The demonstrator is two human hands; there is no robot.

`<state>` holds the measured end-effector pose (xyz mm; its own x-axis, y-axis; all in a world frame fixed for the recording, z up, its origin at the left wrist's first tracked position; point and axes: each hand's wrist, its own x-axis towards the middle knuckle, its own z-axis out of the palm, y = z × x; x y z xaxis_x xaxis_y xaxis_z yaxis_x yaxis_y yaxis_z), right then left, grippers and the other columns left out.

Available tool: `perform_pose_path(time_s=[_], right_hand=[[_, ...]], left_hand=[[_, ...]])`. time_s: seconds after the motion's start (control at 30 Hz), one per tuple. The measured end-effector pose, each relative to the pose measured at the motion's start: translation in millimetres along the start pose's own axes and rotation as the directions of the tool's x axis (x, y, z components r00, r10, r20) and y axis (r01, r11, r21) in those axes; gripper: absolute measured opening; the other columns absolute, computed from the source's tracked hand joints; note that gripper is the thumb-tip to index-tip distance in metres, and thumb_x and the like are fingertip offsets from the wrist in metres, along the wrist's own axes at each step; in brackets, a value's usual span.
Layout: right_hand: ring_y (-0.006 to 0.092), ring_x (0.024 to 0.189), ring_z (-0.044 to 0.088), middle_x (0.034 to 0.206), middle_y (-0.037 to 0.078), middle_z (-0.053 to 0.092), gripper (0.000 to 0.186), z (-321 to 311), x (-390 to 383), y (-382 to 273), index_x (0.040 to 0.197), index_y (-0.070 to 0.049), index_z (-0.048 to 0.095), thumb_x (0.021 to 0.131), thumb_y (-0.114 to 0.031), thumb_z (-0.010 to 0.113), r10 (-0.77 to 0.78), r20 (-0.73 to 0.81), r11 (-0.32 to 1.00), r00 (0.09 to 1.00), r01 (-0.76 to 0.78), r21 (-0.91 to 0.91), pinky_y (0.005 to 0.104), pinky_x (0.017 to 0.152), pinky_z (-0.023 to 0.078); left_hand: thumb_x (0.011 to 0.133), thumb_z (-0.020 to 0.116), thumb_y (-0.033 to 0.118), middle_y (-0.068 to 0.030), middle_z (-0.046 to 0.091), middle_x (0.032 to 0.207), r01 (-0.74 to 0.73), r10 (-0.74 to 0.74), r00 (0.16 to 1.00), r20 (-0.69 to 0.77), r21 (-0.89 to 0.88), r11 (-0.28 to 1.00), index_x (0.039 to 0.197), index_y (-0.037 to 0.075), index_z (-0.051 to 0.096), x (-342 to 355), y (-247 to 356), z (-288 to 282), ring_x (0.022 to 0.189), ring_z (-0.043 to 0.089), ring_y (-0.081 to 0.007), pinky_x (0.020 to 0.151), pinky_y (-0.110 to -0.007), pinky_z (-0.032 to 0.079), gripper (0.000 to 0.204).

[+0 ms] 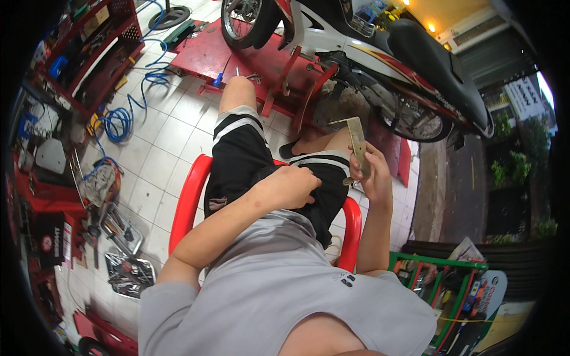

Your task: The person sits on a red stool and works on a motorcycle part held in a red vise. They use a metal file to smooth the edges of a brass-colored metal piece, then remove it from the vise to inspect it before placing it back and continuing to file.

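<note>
My right hand (375, 172) is raised over my right thigh. Its fingers are wrapped round a flat, dull-yellow metal bracket (358, 142) with a bent upper end. Just below those fingers shows a small round metallic piece (348, 181); whether it joins the bracket I cannot tell. Across my lap lies my left forearm, and my left hand (292, 187) rests on the black shorts (237, 157) with its fingers curled in. Whatever those fingers may hold is hidden.
I sit in a red chair (189, 193). Ahead, a motorcycle (356, 53) stands on a red lift platform (199, 56). Blue hose (119, 121) coils on the tiled floor at left, near tool trays (130, 276) and a red shelf (89, 53). A green rack (457, 261) stands at right.
</note>
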<state>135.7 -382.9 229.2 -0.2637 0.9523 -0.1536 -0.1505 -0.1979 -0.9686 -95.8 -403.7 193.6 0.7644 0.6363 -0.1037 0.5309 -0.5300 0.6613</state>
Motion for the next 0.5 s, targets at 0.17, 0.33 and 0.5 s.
perform_pose_path(time_s=[0.17,0.33,0.5], right_hand=[[0.0070,0.053,0.040,0.069,0.003,0.049,0.032,0,5,-24,0.112,0.006,0.055,0.092,-0.019,0.051,-0.073,0.002,0.996,0.997,0.073,-0.044,0.0203,0.048,0.032],[0.0078,0.052,0.042,0.069,0.004,0.050,0.034,7,7,-33,0.112,0.006,0.055,0.092,-0.021,0.052,-0.093,0.055,0.985,0.994,0.099,-0.138,0.0212,0.046,0.031],[0.0122,0.051,0.050,0.079,0.013,0.064,0.032,5,13,-22,0.112,0.006,0.056,0.095,-0.021,0.052,-0.139,0.060,0.970,0.988,0.148,-0.193,0.0234,0.042,0.034]], left_hand=[[0.085,0.067,0.024,-0.0176,0.065,0.106,0.006,-0.007,0.996,0.085,0.017,1.000,0.117,0.004,0.062,-8,8,-3,0.101,0.063,-0.0334,0.088,-0.042,0.050,0.038],[0.086,0.064,0.023,-0.0185,0.066,0.101,-0.001,0.002,1.000,0.012,-0.024,1.000,0.114,0.003,0.063,-13,7,-16,0.099,0.063,-0.0351,0.086,-0.043,0.050,0.034],[0.086,0.056,0.008,-0.0213,0.066,0.089,-0.039,-0.009,0.948,-0.318,-0.143,0.989,0.109,-0.002,0.062,-3,-13,-22,0.092,0.063,-0.0385,0.081,-0.044,0.049,0.026]])
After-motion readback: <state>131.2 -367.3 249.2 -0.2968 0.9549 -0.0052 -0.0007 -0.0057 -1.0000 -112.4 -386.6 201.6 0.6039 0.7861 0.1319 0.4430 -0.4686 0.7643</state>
